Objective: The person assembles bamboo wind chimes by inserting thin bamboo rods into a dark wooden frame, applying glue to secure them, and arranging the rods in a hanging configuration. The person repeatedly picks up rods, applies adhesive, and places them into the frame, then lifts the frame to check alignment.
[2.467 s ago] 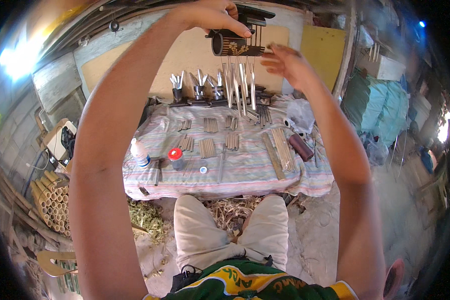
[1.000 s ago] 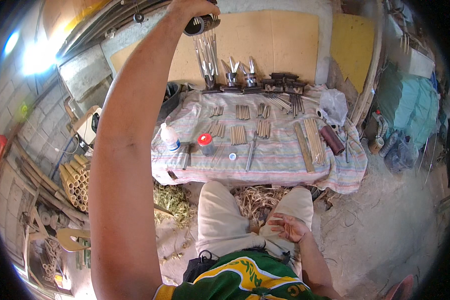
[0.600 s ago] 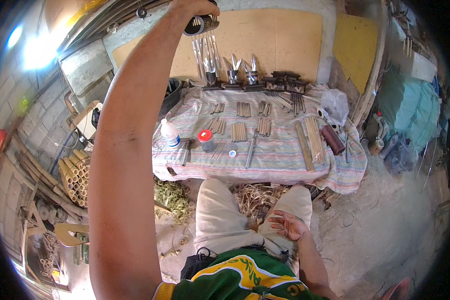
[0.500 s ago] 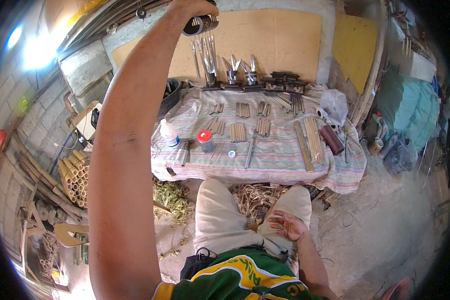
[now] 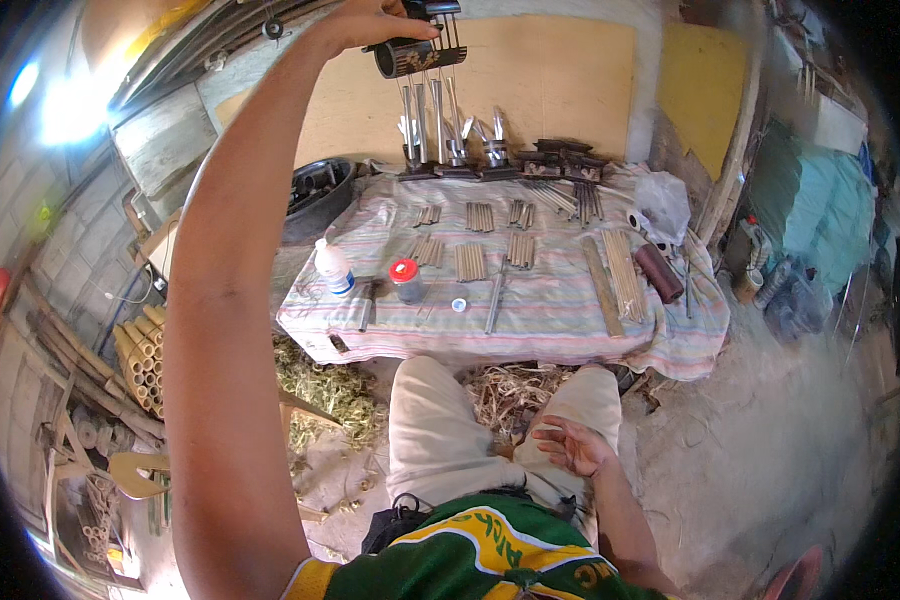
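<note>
table: low, draped in a striped cloth [image 5: 570, 335], well below the raised left hand [image 5: 370, 22]
on cloth: white glue bottle [image 5: 334, 268], red-lidded jar [image 5: 406, 280], rows of bamboo sticks [image 5: 471, 262], dark tube [image 5: 659, 273]

One wind chime [image 5: 425, 75], two bottles [image 5: 333, 268]

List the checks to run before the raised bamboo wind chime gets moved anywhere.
1. Left hand grips the wind chime at its dark top piece: ok.
2. Hanging tubes dangle free above the table: ok.
3. Tubes untangled: cannot tell.
4. Right hand open and free, resting at the lap: ok.
5. Cloth at the table's near middle free for setting down: not ok, a red-capped jar, white bottle and bamboo strips lie there.
</note>
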`<state>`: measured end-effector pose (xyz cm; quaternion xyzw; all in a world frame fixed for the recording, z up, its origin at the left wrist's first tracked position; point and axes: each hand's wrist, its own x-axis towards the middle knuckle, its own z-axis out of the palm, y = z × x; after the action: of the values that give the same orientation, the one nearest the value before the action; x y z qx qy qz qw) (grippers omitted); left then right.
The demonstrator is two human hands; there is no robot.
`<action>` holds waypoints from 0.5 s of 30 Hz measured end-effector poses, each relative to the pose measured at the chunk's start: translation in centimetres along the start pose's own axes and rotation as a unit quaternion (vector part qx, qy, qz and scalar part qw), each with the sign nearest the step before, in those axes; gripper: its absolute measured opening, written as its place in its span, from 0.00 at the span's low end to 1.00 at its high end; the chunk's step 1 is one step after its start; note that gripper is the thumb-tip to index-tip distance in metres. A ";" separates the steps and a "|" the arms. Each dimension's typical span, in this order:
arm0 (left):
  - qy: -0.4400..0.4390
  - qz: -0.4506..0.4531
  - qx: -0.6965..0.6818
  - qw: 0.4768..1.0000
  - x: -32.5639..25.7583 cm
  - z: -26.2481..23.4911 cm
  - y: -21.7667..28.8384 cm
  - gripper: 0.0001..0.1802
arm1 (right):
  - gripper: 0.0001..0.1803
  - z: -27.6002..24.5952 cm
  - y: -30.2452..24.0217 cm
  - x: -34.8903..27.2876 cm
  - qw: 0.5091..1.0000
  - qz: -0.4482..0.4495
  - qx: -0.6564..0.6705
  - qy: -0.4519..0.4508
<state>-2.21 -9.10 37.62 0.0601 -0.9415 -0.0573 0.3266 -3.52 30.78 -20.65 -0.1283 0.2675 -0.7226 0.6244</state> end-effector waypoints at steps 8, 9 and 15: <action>-0.014 0.010 -0.089 0.996 -1.4 1.2 1.0 0.23 | 0.30 0.5 -0.3 -0.1 0.999 0.004 0.030 -0.008; -0.020 0.023 -0.101 0.994 -1.5 1.2 1.1 0.23 | 0.30 0.5 -0.4 -0.1 0.999 0.006 0.040 -0.010; -0.029 0.052 -0.143 0.988 -1.7 1.0 1.5 0.22 | 0.28 0.5 -0.3 0.1 0.999 0.003 0.037 0.000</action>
<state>-1.67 -7.33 36.02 -0.0378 -0.9346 -0.1757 0.3068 -3.49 30.62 -20.10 -0.1038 0.2411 -0.7299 0.6311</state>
